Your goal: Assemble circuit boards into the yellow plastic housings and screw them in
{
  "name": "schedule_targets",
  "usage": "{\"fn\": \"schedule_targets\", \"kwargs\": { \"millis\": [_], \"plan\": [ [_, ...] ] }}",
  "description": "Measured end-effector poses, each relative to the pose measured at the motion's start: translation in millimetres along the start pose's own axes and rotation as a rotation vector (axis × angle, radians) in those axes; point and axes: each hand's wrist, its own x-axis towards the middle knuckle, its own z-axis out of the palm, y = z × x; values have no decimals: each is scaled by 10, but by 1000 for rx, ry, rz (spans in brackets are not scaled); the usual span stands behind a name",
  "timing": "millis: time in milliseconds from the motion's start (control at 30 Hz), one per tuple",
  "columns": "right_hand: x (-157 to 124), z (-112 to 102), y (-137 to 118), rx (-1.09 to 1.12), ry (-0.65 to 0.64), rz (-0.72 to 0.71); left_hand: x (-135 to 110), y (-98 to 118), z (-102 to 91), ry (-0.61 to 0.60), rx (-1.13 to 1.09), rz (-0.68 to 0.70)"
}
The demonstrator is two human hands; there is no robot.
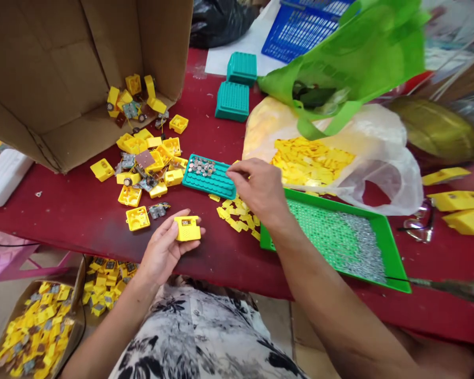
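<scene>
My left hand [165, 246] holds a small yellow plastic case [187, 230] near the table's front edge; a slot in its upper part shows metal inside. Above the right end of a teal ridged tray [211, 184], my right hand [256, 184] is closed in a pinch; what its fingertips hold, if anything, is too small to make out. Shiny round button cells [201, 166] lie at the tray's far left. Loose flat yellow plastic pieces [239, 215] are scattered beneath my right hand. An open yellow case half [137, 218] lies left of my left hand, beside a small grey part with wires [159, 210].
A pile of yellow cases [154, 163] spreads from a cardboard box [63, 68]. To the right are a green tray [395, 263] of small metal screws or pins, a white bag [395, 158] of yellow pieces and a green bag [379, 52]. Teal blocks [232, 100] stand behind.
</scene>
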Motion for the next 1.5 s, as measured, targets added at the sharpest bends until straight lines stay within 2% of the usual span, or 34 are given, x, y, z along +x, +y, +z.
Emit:
{"fn": "schedule_targets", "kwargs": {
  "millis": [200, 367, 500, 600, 733, 900, 1033, 1233, 1500],
  "plan": [
    [146, 309, 98, -101, -36, -72, 19, -10, -23, -4, -17, 6],
    [145, 425, 42, -110, -77, -103, 18, -9, -25, 0, -20, 3],
    [140, 487, -12, -64, -98, -63, 18, -2, -12, 14, -25, -5],
    [141, 456, -48, 28, -85, -1, 16, -3, -6, 9, -39, 4],
    [33, 294, -142, 240, -96, 121, 7, -15, -7, 12, -51, 12],
    [-350, 83, -433, 552, -240, 230, 6, -45, -9, 8, -44, 19],
    [-586, 57, -636, 782, -351, 371, 18, -76, -14, 10, -81, 44],
    [-639, 116, -669, 766, -437, 410, 20, -98, -11, 26, -51, 54],
    [-617, 19, -723, 519, -389, 394, 23, -177, -9, 30, 98, 129]
  ]
}}
